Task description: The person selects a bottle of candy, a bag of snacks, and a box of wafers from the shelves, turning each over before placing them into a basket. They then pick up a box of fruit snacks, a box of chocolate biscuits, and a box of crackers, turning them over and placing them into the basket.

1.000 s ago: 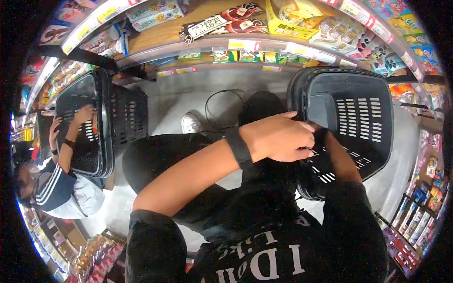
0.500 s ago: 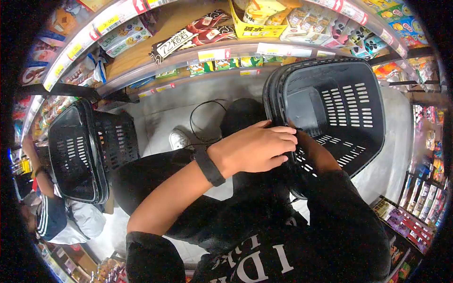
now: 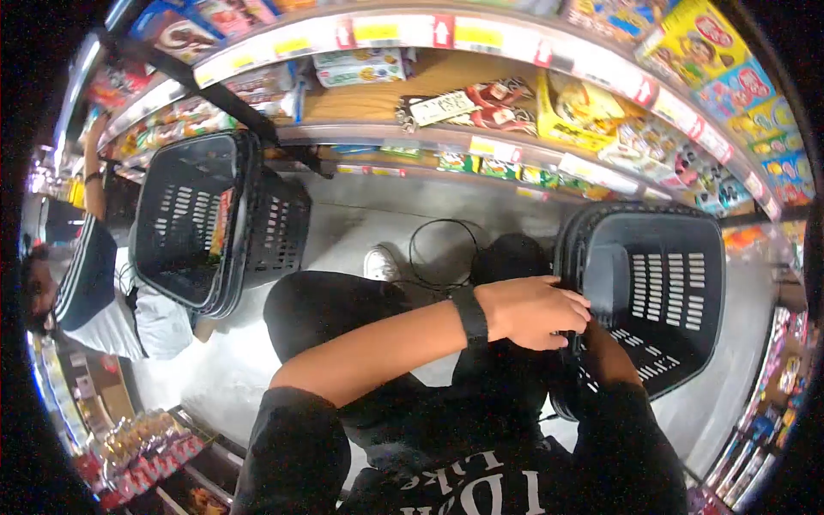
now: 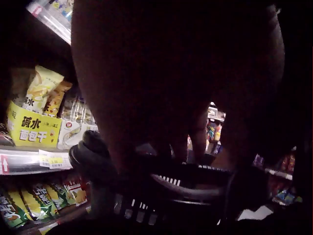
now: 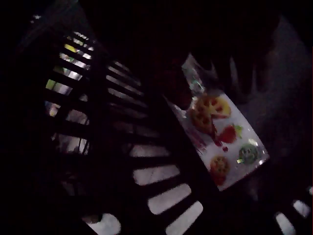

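A stack of black baskets [image 3: 661, 230] tilts towards the person at the right of the head view. The left hand [image 3: 530, 314], with a dark band on its wrist, grips the near rim, fingers bent over it. In the left wrist view this hand [image 4: 181, 98] is mostly dark above the rim. The right forearm [image 3: 611, 356] reaches into the basket; its hand is hidden there by the left hand and rim. Dimly seen in the right wrist view, the right hand [image 5: 173, 85] pinches the upper part of a clear-topped packet [image 5: 227, 139] with food pictures, beside the slotted wall.
Snack shelves [image 3: 360, 99] curve across the front, with a yellow box [image 3: 584, 112] on one. Another black basket stack [image 3: 184, 219] stands on the left, near a person in a striped sleeve [image 3: 90, 257]. A cable loop [image 3: 442, 221] lies on the floor.
The head view has shifted, so both basket stacks appear farther right. The other person's arm now reaches up towards the shelves, and a red packet shows in the left basket. Both hands remain at the right basket.
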Demonstrator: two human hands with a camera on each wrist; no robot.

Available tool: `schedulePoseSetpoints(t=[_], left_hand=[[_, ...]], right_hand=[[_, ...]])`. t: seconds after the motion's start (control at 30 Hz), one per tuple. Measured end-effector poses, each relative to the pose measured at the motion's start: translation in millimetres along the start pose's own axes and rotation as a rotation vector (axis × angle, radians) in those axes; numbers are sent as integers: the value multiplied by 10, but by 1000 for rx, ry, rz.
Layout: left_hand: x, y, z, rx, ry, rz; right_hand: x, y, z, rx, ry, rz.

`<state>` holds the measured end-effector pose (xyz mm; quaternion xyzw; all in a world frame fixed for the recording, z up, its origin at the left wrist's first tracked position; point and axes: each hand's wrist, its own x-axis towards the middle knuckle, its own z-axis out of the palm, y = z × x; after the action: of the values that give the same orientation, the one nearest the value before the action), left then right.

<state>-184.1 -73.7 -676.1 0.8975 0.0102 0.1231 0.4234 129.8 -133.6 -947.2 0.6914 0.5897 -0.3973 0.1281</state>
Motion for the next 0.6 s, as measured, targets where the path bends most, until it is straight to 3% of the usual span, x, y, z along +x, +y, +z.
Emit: schedulePoseSetpoints(t=[0.13,0.2,0.23,0.27,0.33,0.4,0.47,0.57,0.6], left_hand=[[-96,-83,-458,-73,25,-82],[-283,-89,-969,43,0,-305],[-450,-267,-1142,64,99,-361],[-605,-261,-1494,60,77,-513],[-1097,-690,-1996,213,221,-507],[-1841,-1457,-2237,19,774,-554],[-2065,-1498,-2480,235,1152,-1020],[-2506,-2237,-2692,158,1466,-761],[-2497,-2270,-2738,138,1518,-758]], right_hand=[[15,69,-357,43,71,-65],[-110,112,-726,124,141,-154],[-251,63,-962,171,176,-202],[-536,-96,-1260,225,206,-248],[-1424,-881,-1959,327,222,-284],[-2035,-1524,-2351,632,167,-232],[-2295,-2071,-2512,721,146,-280],[-2031,-2732,-2536,728,58,-519],[-1822,-2962,-2508,769,19,-565]])
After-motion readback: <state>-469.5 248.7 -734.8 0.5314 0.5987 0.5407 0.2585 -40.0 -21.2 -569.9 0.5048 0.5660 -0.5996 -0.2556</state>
